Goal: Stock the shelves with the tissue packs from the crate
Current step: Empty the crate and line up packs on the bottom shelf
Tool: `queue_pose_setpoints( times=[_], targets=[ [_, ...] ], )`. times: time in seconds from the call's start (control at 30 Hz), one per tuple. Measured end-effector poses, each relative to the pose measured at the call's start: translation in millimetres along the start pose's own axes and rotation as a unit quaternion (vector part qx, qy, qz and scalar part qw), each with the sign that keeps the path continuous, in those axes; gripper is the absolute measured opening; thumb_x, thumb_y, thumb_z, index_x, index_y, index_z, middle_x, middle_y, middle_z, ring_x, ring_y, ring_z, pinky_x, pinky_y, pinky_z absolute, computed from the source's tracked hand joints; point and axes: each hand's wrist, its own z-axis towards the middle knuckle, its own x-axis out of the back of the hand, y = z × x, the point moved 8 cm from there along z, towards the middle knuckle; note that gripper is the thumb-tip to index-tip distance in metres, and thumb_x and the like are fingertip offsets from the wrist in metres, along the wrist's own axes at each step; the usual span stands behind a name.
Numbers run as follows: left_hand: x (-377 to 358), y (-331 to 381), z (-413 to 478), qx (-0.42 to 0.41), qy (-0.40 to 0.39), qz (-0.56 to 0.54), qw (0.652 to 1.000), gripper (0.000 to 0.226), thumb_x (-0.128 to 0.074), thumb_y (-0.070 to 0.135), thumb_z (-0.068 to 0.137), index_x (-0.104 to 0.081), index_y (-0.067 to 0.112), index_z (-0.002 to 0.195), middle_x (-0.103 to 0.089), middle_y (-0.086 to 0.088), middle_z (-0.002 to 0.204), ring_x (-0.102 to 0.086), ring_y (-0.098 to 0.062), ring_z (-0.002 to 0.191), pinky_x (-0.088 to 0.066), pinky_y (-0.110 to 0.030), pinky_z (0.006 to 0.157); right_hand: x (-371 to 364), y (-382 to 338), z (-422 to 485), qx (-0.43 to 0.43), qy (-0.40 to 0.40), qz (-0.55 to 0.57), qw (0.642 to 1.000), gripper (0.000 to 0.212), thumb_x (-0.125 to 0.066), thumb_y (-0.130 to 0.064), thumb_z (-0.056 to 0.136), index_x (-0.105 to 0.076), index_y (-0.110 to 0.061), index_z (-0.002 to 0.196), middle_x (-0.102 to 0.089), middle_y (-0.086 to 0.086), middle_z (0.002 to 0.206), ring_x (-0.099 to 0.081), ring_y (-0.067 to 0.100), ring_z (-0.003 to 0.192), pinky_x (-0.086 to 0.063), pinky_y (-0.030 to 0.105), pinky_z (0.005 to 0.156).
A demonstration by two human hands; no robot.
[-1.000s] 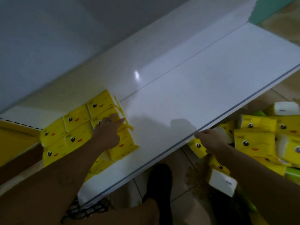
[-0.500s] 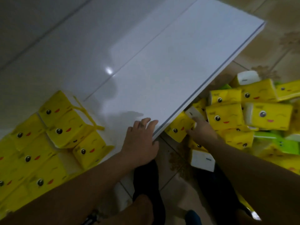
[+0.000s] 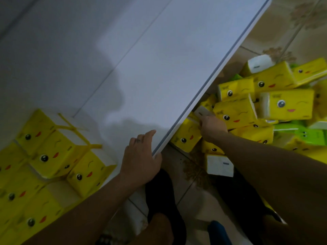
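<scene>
Already the near left corner of the shelf (image 3: 159, 68) carries a block of yellow stocked packs (image 3: 53, 156), faces up and pressed side to side, with a yellow strap (image 3: 74, 129) lying across the farthest ones. The next pack belongs, I judge, snug against the block's right side, with its face turned the same way.

The left hand (image 3: 141, 160) rests on the shelf's front edge with its fingers laid flat on top and the thumb at the lip, grasping nothing. It serves well as a brace there, but it should lift clear before a pack comes over that edge.

Farther right, below the front edge, the right hand (image 3: 212, 128) reaches into the heap of tissue packs (image 3: 265, 103). Its fingertips are at a white-ended pack (image 3: 202, 111) tucked partly under the shelf's lip. Whether the fingers have closed on it I cannot tell, since the back of the hand hides them.

A yellow pack (image 3: 185, 137) lies just left of the hand and others lean in from the right. The tucked pack should therefore be drawn out sideways from under the lip before it is raised, or it will likely catch the edge. Gripping it across its width should keep the soft wrapper from crumpling, and one pack per trip looks manageable. No crate wall is clearly visible around the heap.
</scene>
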Motion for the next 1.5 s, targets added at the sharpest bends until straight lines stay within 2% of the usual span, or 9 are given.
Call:
queue_pose_setpoints(
  times=[0.17,0.37,0.6,0.77,0.97,1.1,1.23,1.4,1.5],
  targets=[
    [8,3,1,-0.005,-0.014,0.004,1.0,0.054,-0.059,0.034,0.088,-0.044,0.022,0.138,-0.046,-0.004,0.137,-0.036,-0.024,0.127,-0.038,-0.038,0.103,2,-9,-7,0.042,-0.082,0.023,0.995,0.021,-0.05,-0.018,0.091,-0.062,-0.006,0.103,-0.058,0.018,0.117,-0.055,0.031,0.109,-0.047,0.035,0.084],
    [21,23,-5,-0.04,-0.037,-0.016,0.998,0.078,-0.07,0.043,0.082,-0.03,0.023,0.146,-0.025,-0.004,0.15,-0.023,-0.026,0.137,-0.03,-0.037,0.109,43,-6,-44,0.04,-0.157,0.224,0.961,0.015,-0.054,-0.009,0.089,-0.051,-0.011,0.074,-0.048,0.007,0.069,-0.046,0.016,0.06,-0.036,0.024,0.051],
    [40,30,-21,-0.053,-0.101,0.144,0.983,0.125,-0.071,0.069,0.066,0.018,0.041,0.149,-0.001,-0.007,0.16,-0.016,-0.033,0.143,-0.028,-0.058,0.108,49,-85,-95,0.087,-0.235,0.416,0.874,0.014,-0.064,-0.017,0.081,-0.065,-0.007,0.072,-0.056,0.007,0.067,-0.056,0.02,0.067,-0.049,0.035,0.064],
    [53,-8,-32,-0.001,-0.072,0.209,0.975,0.114,-0.07,0.059,0.069,0.01,0.044,0.148,-0.025,-0.013,0.145,-0.034,-0.034,0.129,-0.041,-0.053,0.097,41,-155,-124,0.124,-0.271,0.51,0.807,0.028,-0.062,-0.022,0.068,-0.068,0.001,0.084,-0.062,0.013,0.083,-0.061,0.024,0.08,-0.055,0.044,0.077],
    [64,-86,-47,0.085,-0.046,0.215,0.972,0.074,-0.063,0.061,0.076,-0.028,0.039,0.138,-0.032,-0.009,0.135,-0.039,-0.032,0.121,-0.042,-0.044,0.09,27,-165,-113,0.129,-0.203,0.433,0.869,0.016,-0.061,-0.025,0.09,-0.069,-0.013,0.098,-0.065,0.001,0.098,-0.061,0.018,0.092,-0.056,0.04,0.083],
    [82,-120,-56,0.12,0.021,0.258,0.958,0.081,-0.04,0.077,0.068,-0.037,0.037,0.138,-0.033,-0.014,0.145,-0.035,-0.036,0.13,-0.037,-0.051,0.097,10,-134,-90,0.033,-0.225,0.483,0.846,0.01,-0.062,-0.026,0.092,-0.065,-0.016,0.09,-0.063,0.01,0.097,-0.063,0.027,0.097,-0.056,0.038,0.072],
    [76,-129,-58,0.12,-0.026,0.336,0.934,0.08,-0.055,0.057,0.082,-0.017,0.041,0.15,0.007,-0.008,0.161,-0.004,-0.033,0.146,-0.022,-0.052,0.11,6,-106,-77,-0.018,-0.182,0.501,0.846,0.011,-0.061,-0.022,0.092,-0.062,-0.017,0.082,-0.06,0.011,0.091,-0.061,0.027,0.09,-0.056,0.041,0.073],
    [72,-104,-49,0.048,-0.034,0.375,0.925,0.062,-0.066,0.026,0.079,-0.044,0.035,0.135,-0.018,-0.006,0.158,-0.021,-0.032,0.14,-0.033,-0.048,0.1,-3,-74,-68,-0.038,-0.132,0.449,0.883,0.016,-0.057,-0.019,0.092,-0.065,-0.005,0.094,-0.058,0.01,0.076,-0.059,0.028,0.078,-0.056,0.046,0.075],
    [69,-102,-46,0.051,-0.052,0.426,0.902,0.051,-0.06,0.024,0.084,-0.042,0.029,0.132,-0.025,-0.007,0.153,-0.026,-0.033,0.136,-0.032,-0.045,0.099,-11,-54,-66,-0.057,-0.131,0.424,0.894,0.017,-0.055,-0.019,0.093,-0.063,-0.004,0.096,-0.058,0.011,0.075,-0.059,0.027,0.075,-0.056,0.045,0.071]
  ],
)
